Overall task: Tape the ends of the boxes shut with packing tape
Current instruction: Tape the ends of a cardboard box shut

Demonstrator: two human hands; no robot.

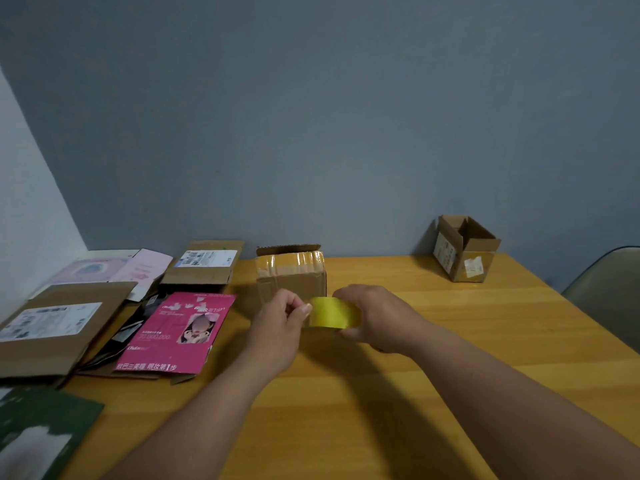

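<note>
Here, the scene by its parts, from the tape outward:

Tape roll: the yellow tape roll (333, 312) is held in the air over the wooden table (398, 375), just in front of the small box.

Right hand: the right hand (375, 317) wraps the roll from its right side, fingers curled over the top and thumb underneath.

Left hand: the left hand (282, 323) pinches thumb and forefinger together at the roll's left edge; whether a free end of tape is between them is too blurred to tell.

Step in hand: by the look of it, finding or peeling the tape's free end before a strip is drawn.

Small box: the small box (291, 275) stands just behind the hands, glossy tape already across its top, one flap raised at the back.

Next move: probably calls for pulling a length off the roll, then laying it over an untaped end.

Arms: both forearms reach forward from the lower edge and meet at the roll.

Open box: an open box (465, 249) sits well apart at the far right, flaps up.

Flat boxes: flattened cartons (52, 323) and a pink carton (176, 334) lie to the left.
</note>
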